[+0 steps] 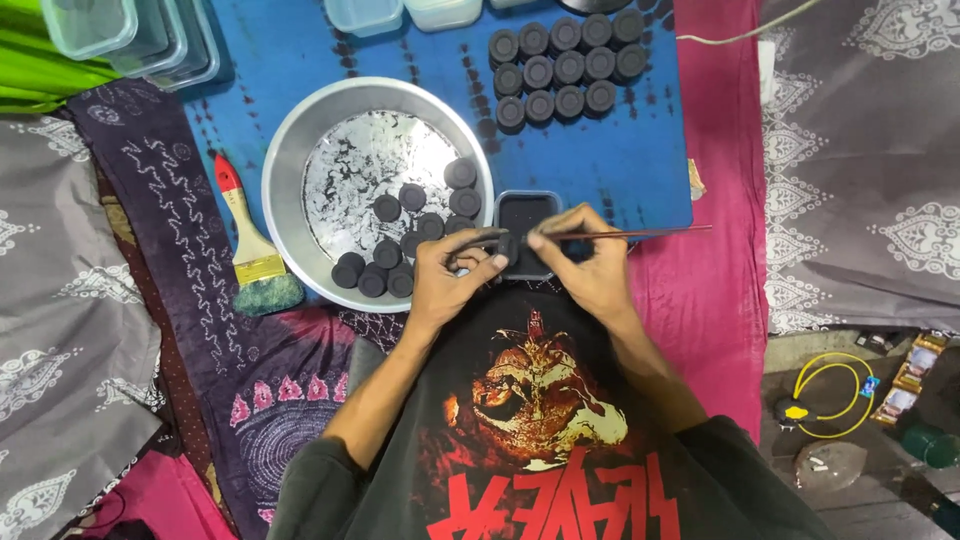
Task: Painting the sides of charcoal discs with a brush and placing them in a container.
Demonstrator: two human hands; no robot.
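Note:
My left hand pinches a small black round cup just below a small square container of black paint. My right hand grips a thin paintbrush whose handle points right, its tip at the cup. To the left, a round metal basin holds several black cups along its near side. More black cups stand in rows on the blue cloth at the back.
A wide brush with a red handle lies left of the basin on patterned cloth. Clear plastic boxes sit at the top left and top middle. A pink cloth lies right. Yellow cable and small items lie at the lower right.

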